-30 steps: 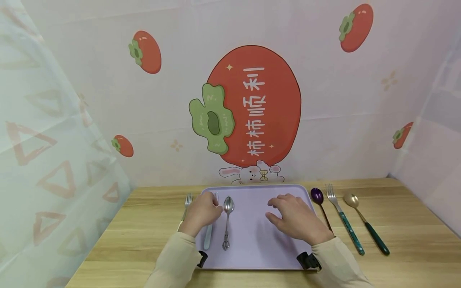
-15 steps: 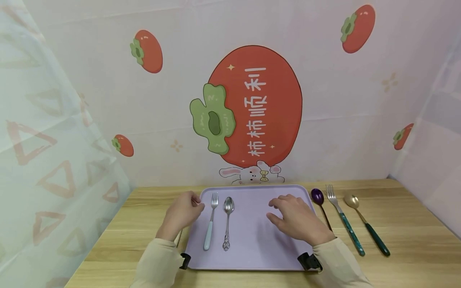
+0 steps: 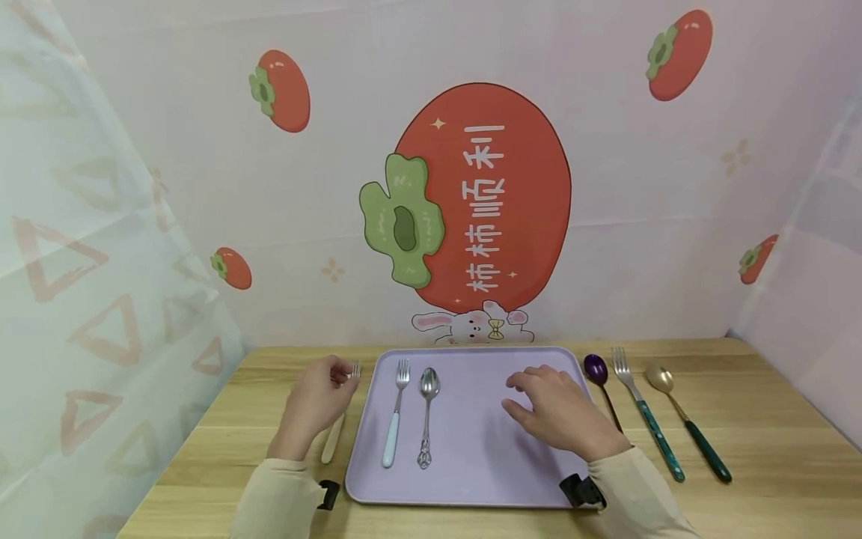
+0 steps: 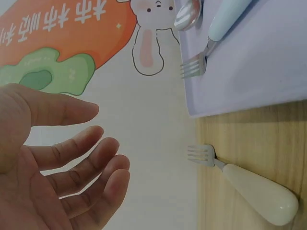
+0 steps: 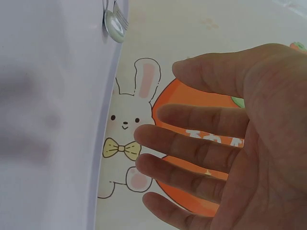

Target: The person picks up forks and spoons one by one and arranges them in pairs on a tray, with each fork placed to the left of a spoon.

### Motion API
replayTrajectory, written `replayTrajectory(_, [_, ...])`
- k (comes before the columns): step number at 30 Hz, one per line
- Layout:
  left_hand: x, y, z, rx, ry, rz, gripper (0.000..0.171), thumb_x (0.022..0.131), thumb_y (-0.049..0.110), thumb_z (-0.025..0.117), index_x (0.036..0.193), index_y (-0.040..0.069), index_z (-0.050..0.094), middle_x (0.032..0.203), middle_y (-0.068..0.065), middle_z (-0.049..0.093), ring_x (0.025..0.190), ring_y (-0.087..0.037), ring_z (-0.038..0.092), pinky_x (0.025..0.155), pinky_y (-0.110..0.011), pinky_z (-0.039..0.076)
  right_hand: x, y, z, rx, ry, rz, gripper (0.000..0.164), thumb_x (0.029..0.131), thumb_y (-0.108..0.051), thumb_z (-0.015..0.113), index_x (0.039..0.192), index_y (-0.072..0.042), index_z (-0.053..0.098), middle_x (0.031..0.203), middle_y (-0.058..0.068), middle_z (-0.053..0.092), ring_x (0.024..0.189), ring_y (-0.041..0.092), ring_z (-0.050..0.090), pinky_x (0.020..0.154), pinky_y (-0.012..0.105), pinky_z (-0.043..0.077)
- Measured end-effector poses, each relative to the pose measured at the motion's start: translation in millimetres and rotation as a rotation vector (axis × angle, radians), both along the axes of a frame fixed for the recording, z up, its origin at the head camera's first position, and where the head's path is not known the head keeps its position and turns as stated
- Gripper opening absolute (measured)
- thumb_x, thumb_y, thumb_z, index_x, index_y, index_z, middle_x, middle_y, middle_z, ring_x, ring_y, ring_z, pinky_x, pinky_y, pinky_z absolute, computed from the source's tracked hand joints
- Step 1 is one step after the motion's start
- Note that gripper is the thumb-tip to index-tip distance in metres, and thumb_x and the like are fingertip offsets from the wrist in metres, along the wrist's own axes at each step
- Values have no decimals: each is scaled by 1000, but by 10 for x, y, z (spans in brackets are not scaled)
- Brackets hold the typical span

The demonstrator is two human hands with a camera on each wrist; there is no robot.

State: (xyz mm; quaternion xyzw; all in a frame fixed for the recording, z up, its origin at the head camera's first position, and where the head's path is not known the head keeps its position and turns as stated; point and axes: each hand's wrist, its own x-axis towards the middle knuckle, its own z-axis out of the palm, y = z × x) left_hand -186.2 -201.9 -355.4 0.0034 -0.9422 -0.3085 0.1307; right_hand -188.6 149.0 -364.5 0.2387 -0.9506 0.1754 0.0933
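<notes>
In the head view, the left hand [image 3: 315,404] hovers over the cream-handled fork [image 3: 332,445], whose tines show past its fingertips. To that hand's right is the lilac tray [image 3: 471,483], bearing the blue-handled fork [image 3: 390,443] and, farther from the hand, the silver spoon [image 3: 429,385]. The right hand [image 3: 559,413] is above the tray's right part; to its right on the table [image 3: 202,479] are the purple spoon [image 3: 595,368], the teal-handled fork [image 3: 656,438] and the gold spoon [image 3: 661,378]. So two pieces are in the tray and four outside; the arranging looks partway along, though whether the cream-handled fork is finished with cannot be told.

In the left wrist view, the fingers curve loosely, grasping nothing; the cream-handled fork lies apart from them, and the tray is beyond the thumb side.

In the right wrist view, the fingers are extended and unloaded, the tray past their tips.
</notes>
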Motion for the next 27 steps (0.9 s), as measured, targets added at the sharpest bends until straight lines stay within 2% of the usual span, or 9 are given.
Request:
replayTrajectory(6, [-26,-50,-8,3,-1,20,28,92,21,65,110,1,70,94,-6,69,88,-24,65,76,-45,52,8,23,10,6,-8,-14,23,91,-26,76,108,-10,74,99,1,71,98,26,64,86,49,51])
replayTrajectory(13, [-43,-138,-49,-13,-1,49,26,93,18,63,110,0,69,95,-8,70,88,-27,65,74,-46,52,0,23,2,-3,-19,-16,23,91,-25,76,108,-10,74,103,4,72,101,28,64,88,49,52])
replayTrajectory(20, [-64,-242,-125,-21,-80,54,30,93,18,64,113,-3,67,98,-11,68,90,-28,64,76,-49,52,-3,5,-8,-16,-32,-19,23,91,-25,76,109,-10,74,104,4,72,102,28,64,90,49,52])
replayTrajectory(27, [-135,-298,-245,-23,-162,9,32,92,19,66,114,-5,66,99,-13,67,92,-30,64,80,-50,53,-7,20,-4,-4,-25,-29,24,91,-26,76,109,-11,74,104,3,72,103,28,64,89,49,52])
